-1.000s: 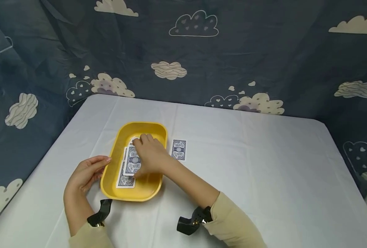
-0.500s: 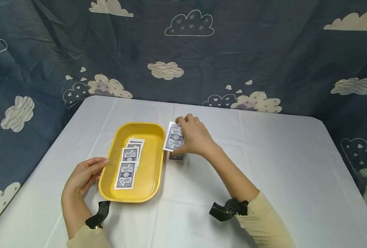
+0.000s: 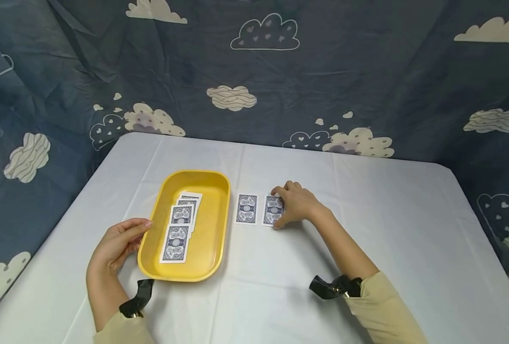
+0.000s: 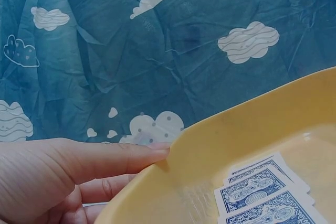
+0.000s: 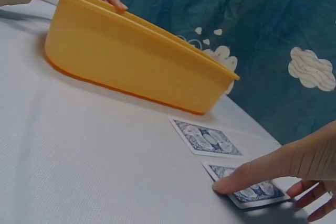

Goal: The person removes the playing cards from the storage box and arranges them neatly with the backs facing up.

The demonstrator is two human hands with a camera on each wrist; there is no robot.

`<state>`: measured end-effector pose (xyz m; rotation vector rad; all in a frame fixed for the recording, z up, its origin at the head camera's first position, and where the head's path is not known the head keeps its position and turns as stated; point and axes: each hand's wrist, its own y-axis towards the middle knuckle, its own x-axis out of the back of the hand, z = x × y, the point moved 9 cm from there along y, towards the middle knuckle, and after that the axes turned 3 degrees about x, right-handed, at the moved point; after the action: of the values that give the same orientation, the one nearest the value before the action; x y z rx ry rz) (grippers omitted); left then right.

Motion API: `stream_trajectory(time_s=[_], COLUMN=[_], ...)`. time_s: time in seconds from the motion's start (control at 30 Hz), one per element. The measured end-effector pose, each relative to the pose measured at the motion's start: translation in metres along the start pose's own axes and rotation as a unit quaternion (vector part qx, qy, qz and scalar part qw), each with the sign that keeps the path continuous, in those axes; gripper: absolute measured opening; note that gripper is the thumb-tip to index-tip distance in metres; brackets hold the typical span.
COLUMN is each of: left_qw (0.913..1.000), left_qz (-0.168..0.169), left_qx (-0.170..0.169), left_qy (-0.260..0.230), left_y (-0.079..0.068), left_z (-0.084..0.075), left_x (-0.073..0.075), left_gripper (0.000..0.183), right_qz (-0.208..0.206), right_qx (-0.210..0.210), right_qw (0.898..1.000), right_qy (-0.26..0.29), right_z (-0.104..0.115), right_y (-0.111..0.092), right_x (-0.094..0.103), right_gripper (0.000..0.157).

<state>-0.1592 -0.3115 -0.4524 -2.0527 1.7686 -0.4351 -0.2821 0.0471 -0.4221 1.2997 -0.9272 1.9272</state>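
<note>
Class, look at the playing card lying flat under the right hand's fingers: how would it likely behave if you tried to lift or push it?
The card looks thin and flat on the tablecloth, so lifting it probably means prying up an edge. It likely flexes rather than stays stiff. Pushed by the right hand, it would probably slide, not roll.

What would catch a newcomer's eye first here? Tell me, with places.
The yellow tray left of centre on the white table, with face-down cards fanned inside; the left hand touches its left rim. Right of the tray lie two more cards, and the right hand presses the outer card.
</note>
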Motion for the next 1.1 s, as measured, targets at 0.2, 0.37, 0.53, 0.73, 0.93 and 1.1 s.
stream_trajectory(time_s=[0.2,0.37,0.53,0.73,0.93,1.1], left_qw=[1.0,1.0,1.0,1.0,1.0,1.0], left_qz=[-0.002,-0.005,-0.005,-0.001,0.003,0.002], left_qx=[-0.003,0.0,0.0,-0.001,-0.003,-0.001], left_qy=[0.004,0.009,0.008,-0.001,-0.008,-0.003], left_y=[0.002,0.002,0.002,0.003,0.003,0.001], left_z=[0.0,0.0,0.001,0.0,0.0,0.001], left_x=[0.0,-0.001,0.0,-0.002,-0.004,-0.002], left_gripper=[0.007,0.007,0.006,0.006,0.005,0.005], right_qz=[0.008,0.013,0.017,-0.027,-0.126,-0.139], right_qx=[0.005,0.003,0.001,-0.002,0.002,0.019], right_qw=[1.0,1.0,1.0,1.0,0.991,0.99], right_qy=[0.007,0.007,0.004,0.009,0.046,0.032], right_z=[-0.002,-0.003,-0.003,0.003,0.035,0.075], right_y=[0.002,0.0,-0.001,-0.002,-0.003,0.001], right_x=[-0.004,-0.005,-0.007,0.005,0.038,0.041], right_gripper=[0.088,0.088,0.089,0.1,0.092,0.095])
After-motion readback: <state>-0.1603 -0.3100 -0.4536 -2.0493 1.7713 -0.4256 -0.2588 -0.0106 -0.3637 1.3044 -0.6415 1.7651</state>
